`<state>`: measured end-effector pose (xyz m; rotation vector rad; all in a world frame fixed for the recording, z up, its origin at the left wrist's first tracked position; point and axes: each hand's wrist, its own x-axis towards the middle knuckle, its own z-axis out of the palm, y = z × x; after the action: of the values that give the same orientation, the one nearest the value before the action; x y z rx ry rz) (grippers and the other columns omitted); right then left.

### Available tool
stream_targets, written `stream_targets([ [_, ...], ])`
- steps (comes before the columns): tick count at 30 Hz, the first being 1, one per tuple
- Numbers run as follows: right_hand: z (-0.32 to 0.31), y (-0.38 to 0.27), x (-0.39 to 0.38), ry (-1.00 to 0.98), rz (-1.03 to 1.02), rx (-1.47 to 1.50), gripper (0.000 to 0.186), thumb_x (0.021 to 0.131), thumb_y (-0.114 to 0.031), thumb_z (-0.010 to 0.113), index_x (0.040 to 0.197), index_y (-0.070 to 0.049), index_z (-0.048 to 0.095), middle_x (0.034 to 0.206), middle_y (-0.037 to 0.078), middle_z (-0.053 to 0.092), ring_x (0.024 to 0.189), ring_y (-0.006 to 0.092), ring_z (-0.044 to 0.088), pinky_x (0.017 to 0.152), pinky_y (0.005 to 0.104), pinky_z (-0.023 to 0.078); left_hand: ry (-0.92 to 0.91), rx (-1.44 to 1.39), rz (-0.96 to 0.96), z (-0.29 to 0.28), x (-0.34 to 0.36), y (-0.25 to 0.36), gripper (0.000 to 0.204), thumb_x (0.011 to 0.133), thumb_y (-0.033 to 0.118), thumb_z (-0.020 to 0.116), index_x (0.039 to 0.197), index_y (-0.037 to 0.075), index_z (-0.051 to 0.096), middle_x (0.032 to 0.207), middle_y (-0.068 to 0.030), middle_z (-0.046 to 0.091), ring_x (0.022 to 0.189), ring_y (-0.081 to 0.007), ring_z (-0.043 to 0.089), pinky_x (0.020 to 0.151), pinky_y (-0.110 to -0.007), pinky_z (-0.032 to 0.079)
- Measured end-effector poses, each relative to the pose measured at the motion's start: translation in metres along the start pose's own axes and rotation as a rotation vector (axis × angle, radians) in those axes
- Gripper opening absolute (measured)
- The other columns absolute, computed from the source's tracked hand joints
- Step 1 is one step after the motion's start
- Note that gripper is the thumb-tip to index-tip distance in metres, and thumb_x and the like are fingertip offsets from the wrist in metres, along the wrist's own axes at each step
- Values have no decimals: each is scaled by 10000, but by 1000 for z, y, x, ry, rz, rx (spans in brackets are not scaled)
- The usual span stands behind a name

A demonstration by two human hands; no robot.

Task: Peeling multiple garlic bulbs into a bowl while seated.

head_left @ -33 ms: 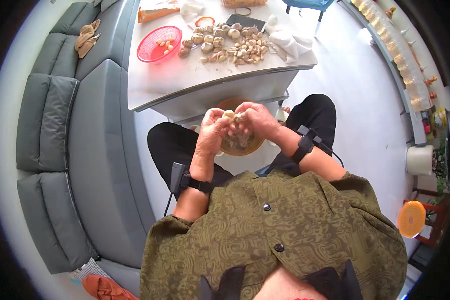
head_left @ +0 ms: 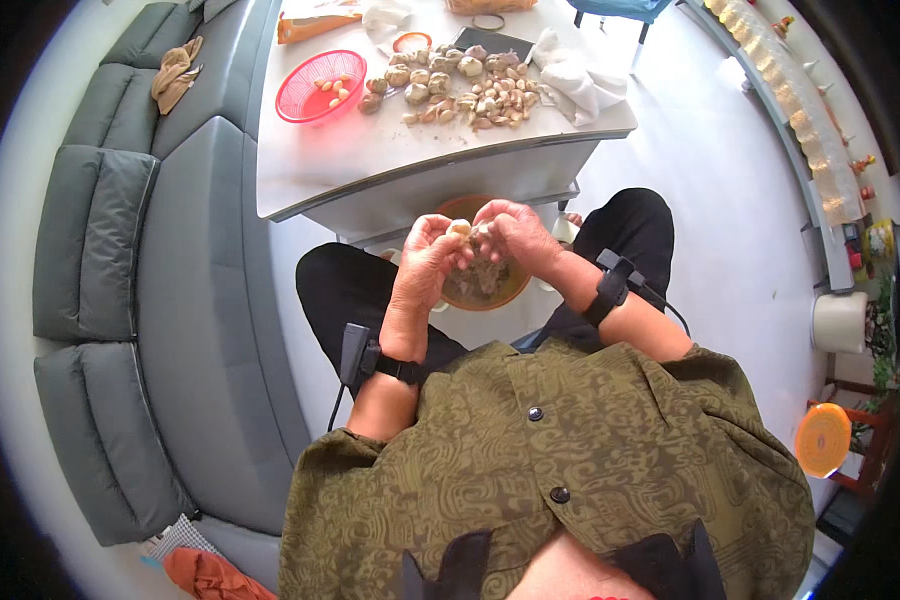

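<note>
Between the thumb and fingers of my left hand [head_left: 425, 255] is a pale garlic clove [head_left: 459, 228]. Close beside it, my right hand [head_left: 520, 238] is closed in a pinch on a whitish bit of garlic skin [head_left: 484, 230]. Both hands are held over a round orange-rimmed bowl [head_left: 515, 292] between my knees, with loose papery skins [head_left: 488, 280] in it. Ahead on the table, a red plastic basket [head_left: 292, 100] holds several peeled cloves [head_left: 338, 90]. To its right lie whole garlic bulbs [head_left: 416, 93] and a heap of unpeeled cloves [head_left: 500, 103].
The white table [head_left: 340, 165] stands just beyond my hands. Crumpled white cloth or plastic [head_left: 582, 85], a dark flat object [head_left: 495, 45] and an orange packet [head_left: 318, 27] lie on it. A grey sofa [head_left: 205, 270] runs along my left; a white pot [head_left: 838, 323] is at right.
</note>
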<state>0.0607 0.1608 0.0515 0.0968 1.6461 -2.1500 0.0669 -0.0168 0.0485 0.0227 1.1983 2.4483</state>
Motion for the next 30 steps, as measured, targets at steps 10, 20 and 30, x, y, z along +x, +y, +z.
stream_targets([
  [10,3,-7,-1,-66,48,88,106,787,-47,420,833,-52,516,695,28,543,551,89,507,447,212,399,42,45,51,1,-1,3,166,837,64,542,990,72,477,823,-50,575,619,-118,545,537,-227,433],
  [20,15,-12,6,37,-439,-736,291,807,-287,573,888,-31,463,760,210,551,746,384,550,651,408,452,55,907,283,4,8,-4,168,868,112,548,1014,32,529,812,-14,574,711,-75,518,617,-236,446],
  [30,29,3,-7,221,-427,-649,186,831,-184,504,856,-7,456,698,227,562,696,388,578,613,421,460,92,901,350,28,-8,-4,133,925,121,454,1000,38,526,679,-27,509,554,-90,464,504,-245,401],
])
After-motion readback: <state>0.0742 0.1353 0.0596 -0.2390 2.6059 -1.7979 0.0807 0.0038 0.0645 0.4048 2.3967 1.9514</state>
